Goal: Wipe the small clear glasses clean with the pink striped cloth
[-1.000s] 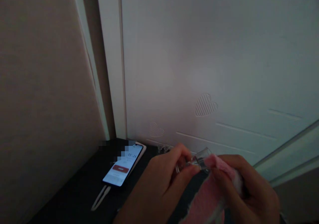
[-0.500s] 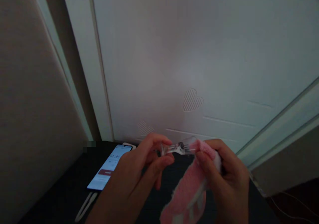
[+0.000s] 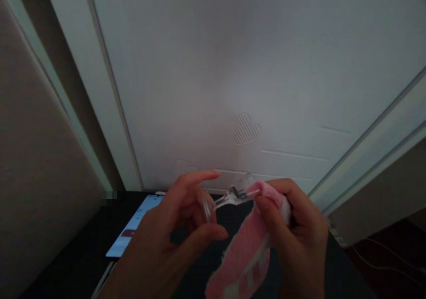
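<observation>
My right hand (image 3: 296, 228) is closed on a fluffy pink cloth (image 3: 241, 254) with white patches, pinching it over the bowl end of a small clear stemmed glass (image 3: 229, 197). The glass lies nearly sideways in the air, its round foot towards my left hand (image 3: 176, 228). My left thumb and forefinger are spread wide around the foot, not pinching it. The other left fingers curl behind the foot; whether they touch it I cannot tell. Most of the bowl's rim is hidden by the cloth and the right fingers. The cloth's lower part hangs down towards me.
A lit phone (image 3: 131, 226) lies on the dark tabletop (image 3: 66, 254) at the left, partly behind my left hand, with a white cable (image 3: 103, 279) near it. A white panel (image 3: 206, 77) with carved hearts stands behind. Thin cables (image 3: 382, 265) run at the lower right.
My left thumb and forefinger have parted from the foot of the glass. The glass has tilted, its foot end lower. My right hand keeps its hold on the cloth. The view has shifted slightly.
</observation>
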A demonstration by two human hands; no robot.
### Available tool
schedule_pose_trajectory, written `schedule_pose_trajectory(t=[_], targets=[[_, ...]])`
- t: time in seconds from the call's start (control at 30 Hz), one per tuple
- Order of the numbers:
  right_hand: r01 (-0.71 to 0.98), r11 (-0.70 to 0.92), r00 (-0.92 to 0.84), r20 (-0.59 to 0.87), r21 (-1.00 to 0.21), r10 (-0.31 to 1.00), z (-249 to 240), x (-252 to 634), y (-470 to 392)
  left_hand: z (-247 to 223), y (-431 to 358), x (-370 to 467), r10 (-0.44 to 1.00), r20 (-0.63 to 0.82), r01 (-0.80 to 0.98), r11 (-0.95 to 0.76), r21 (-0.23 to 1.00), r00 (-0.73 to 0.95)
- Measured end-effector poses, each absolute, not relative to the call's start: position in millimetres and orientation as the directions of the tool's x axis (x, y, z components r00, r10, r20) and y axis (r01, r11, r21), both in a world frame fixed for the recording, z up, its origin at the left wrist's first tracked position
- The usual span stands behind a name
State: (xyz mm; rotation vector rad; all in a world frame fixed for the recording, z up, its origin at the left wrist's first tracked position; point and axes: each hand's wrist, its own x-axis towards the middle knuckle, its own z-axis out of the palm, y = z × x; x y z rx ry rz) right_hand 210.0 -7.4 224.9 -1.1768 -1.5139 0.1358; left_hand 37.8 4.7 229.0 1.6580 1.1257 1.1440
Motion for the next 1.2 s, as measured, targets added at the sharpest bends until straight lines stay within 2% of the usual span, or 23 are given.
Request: schedule_pose_trajectory(t=[0.17, 0.33, 0.47, 0.57, 0.67, 0.83, 0.97, 1.1, 1.2], targets=[[0.580, 0.512, 0.120, 0.688, -0.633, 0.716, 224.4, 211.7, -7.6, 229.9, 3.8, 37.1, 0.966, 0.191, 0.298, -0.237, 0.925, 0.177], [0.557, 0.513, 0.185, 0.700, -0.653, 0.690, 224.0, 207.9, -7.9, 229.1, 2.5, 33.2, 0.964, 0.223, 0.396, -0.264, 0.880, 0.147], [0.573, 0.513, 0.130, 0.689, -0.639, 0.713, 226.3, 212.7, -8.6, 230.4, 4.6, 31.7, 0.949, 0.254, 0.458, -0.313, 0.832, 0.186], [0.587, 0.488, 0.103, 0.658, -0.646, 0.746, 226.7, 217.4, -9.3, 230.5, 7.9, 32.2, 0.929, 0.248, 0.447, -0.352, 0.822, 0.274], [0.561, 0.452, 0.187, 0.638, -0.693, 0.747, 223.7, 216.1, -11.2, 229.0, 10.4, 33.9, 0.913, 0.241, 0.416, -0.369, 0.831, 0.328], [0.555, 0.370, 0.323, 0.603, -0.745, 0.730, 216.8, 214.1, -14.2, 224.1, 10.6, 40.7, 0.924, 0.239, 0.394, -0.348, 0.851, 0.300], [0.637, 0.308, 0.275, 0.581, -0.707, 0.766, 212.8, 226.0, -8.3, 218.0, 11.4, 47.2, 0.936, 0.191, 0.388, -0.301, 0.871, 0.297], [0.672, 0.337, 0.196, 0.598, -0.659, 0.777, 209.3, 235.2, -1.0, 210.9, 15.0, 49.1, 0.926, 0.182, 0.388, -0.310, 0.868, 0.332], [0.668, 0.348, 0.168, 0.590, -0.657, 0.790, 208.3, 235.4, 2.9, 208.1, 21.7, 45.1, 0.935, 0.201, 0.376, -0.305, 0.875, 0.291]])
